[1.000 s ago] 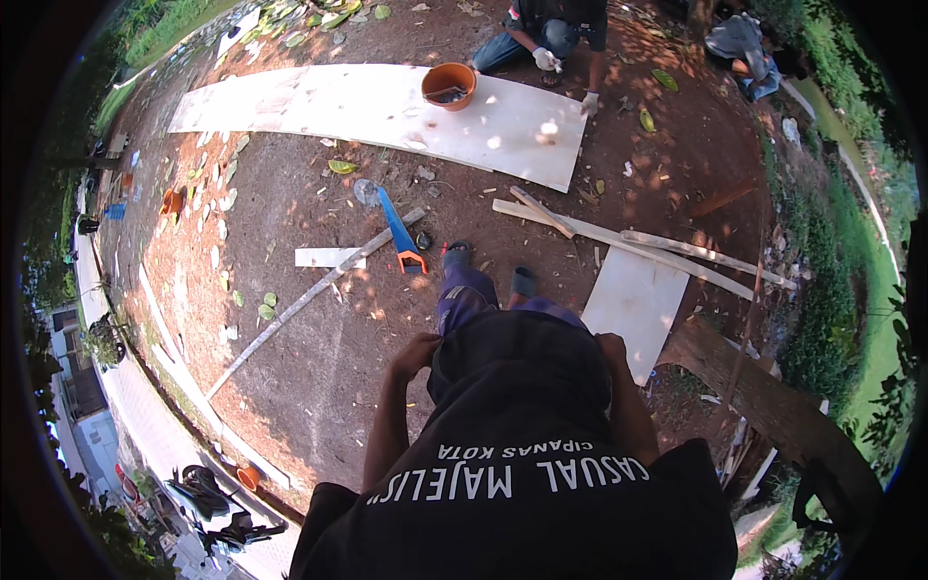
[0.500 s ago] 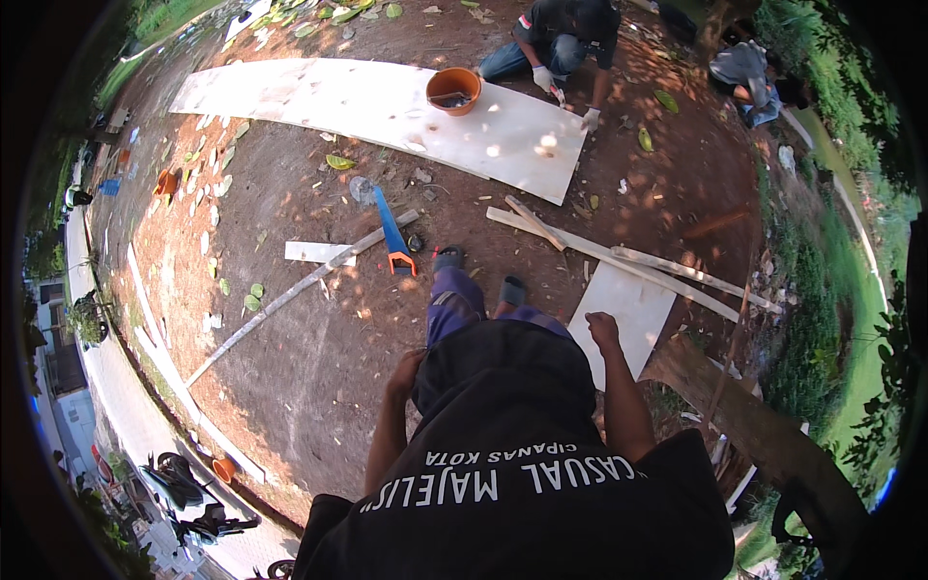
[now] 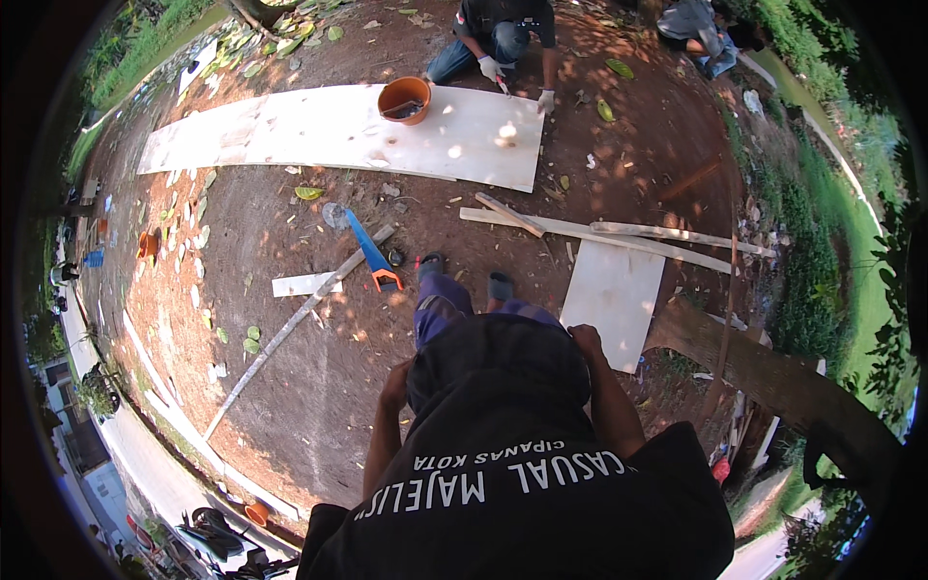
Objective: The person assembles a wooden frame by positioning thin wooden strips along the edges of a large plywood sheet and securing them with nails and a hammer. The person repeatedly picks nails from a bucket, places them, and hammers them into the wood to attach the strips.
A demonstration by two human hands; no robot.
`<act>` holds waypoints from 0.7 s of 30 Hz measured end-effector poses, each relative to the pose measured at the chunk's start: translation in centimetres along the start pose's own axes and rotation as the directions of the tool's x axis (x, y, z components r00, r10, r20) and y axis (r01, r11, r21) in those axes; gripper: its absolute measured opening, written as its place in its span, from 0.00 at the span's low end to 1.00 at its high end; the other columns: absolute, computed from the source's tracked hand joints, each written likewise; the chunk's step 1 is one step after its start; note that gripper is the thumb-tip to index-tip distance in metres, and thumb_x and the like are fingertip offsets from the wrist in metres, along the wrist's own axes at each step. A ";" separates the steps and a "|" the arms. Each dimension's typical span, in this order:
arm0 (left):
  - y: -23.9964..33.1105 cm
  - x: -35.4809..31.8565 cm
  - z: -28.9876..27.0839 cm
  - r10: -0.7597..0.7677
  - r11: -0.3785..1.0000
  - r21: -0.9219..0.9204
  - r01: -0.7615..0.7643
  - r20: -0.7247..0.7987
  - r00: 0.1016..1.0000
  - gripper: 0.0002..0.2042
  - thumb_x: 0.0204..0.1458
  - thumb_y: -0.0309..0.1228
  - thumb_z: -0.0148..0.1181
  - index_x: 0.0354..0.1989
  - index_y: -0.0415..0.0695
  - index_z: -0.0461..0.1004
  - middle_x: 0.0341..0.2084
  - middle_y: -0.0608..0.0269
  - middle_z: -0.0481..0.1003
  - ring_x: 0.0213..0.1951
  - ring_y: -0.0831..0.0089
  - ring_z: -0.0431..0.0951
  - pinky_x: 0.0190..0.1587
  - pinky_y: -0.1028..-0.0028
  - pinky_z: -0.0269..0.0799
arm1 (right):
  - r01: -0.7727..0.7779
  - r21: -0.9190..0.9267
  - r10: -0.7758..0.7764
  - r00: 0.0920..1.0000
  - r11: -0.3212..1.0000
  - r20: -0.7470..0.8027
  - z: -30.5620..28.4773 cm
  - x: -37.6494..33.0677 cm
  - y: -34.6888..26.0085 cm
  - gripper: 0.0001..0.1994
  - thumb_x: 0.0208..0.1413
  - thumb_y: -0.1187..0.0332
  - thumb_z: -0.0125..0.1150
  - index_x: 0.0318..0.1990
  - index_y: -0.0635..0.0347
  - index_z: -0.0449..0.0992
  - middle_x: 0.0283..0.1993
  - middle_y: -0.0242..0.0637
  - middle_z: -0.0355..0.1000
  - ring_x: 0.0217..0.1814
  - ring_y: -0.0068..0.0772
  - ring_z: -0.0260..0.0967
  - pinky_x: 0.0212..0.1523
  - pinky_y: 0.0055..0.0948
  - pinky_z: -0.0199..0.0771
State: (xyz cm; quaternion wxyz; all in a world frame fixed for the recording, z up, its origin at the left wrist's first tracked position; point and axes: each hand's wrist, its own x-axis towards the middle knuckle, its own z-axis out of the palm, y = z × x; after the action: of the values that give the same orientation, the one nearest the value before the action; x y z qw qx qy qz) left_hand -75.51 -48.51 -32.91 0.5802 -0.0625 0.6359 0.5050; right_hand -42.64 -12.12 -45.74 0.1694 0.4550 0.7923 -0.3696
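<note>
Both my arms hang beside my black shirt [image 3: 503, 406] as I stand on bare soil. My left hand [image 3: 395, 382] rests against my left hip, its fingers mostly hidden by the shirt's edge. At my right hip, my right hand [image 3: 586, 340] has its fingers curled in beside the shirt; whether they grip cloth is hidden. Just beyond that hand lies a pale plywood piece [image 3: 614, 295]. A handsaw [image 3: 364, 242] with a blue blade and an orange-and-black handle lies in front of my feet to the left, across a long wooden pole [image 3: 300, 314].
A long pale board [image 3: 261, 126] bears an orange bucket [image 3: 404, 101]. A gloved co-worker [image 3: 498, 43] crouches at its far right with a tool. Wooden strips [image 3: 599, 235] lie ahead right, near a tree trunk [image 3: 754, 372]. Another person [image 3: 691, 34] sits farther off.
My right hand has come from over the plywood piece in to my right hip. My left hand stays at my side. The whole view has shifted and turned slightly.
</note>
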 end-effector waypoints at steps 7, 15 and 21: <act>0.0 0.8 -1.4 0.049 0.981 0.188 -0.048 -0.003 0.999 0.17 0.65 0.33 0.51 0.54 0.32 0.74 0.48 0.55 0.80 0.46 0.67 0.81 0.51 0.69 0.78 | -0.012 -0.041 0.012 1.000 0.999 -0.003 0.7 0.6 0.6 0.21 0.61 0.54 0.53 0.36 0.63 0.84 0.40 0.56 0.78 0.46 0.57 0.76 0.49 0.51 0.74; 1.4 0.7 0.6 0.126 0.991 0.036 -0.126 0.012 0.992 0.20 0.66 0.36 0.50 0.58 0.34 0.73 0.49 0.54 0.79 0.48 0.67 0.80 0.52 0.69 0.76 | -0.243 0.296 0.261 0.965 0.924 -0.022 -0.3 0.2 -0.8 0.23 0.56 0.51 0.57 0.34 0.66 0.83 0.39 0.59 0.78 0.45 0.58 0.77 0.48 0.49 0.73; -1.4 6.5 -2.4 -0.047 0.995 0.078 0.068 -0.243 0.969 0.19 0.63 0.36 0.50 0.53 0.33 0.76 0.43 0.55 0.80 0.42 0.68 0.79 0.46 0.70 0.74 | -0.169 0.274 0.179 0.984 0.947 -0.011 -0.2 -0.1 -1.6 0.22 0.56 0.51 0.57 0.33 0.64 0.83 0.38 0.57 0.78 0.43 0.57 0.77 0.46 0.49 0.74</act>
State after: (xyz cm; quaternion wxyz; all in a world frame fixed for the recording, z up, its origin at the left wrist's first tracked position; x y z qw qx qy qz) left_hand -78.22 -47.57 -39.41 0.5152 -0.1168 0.7208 0.4488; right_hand -43.93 -12.50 -44.86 0.1229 0.5486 0.6937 -0.4502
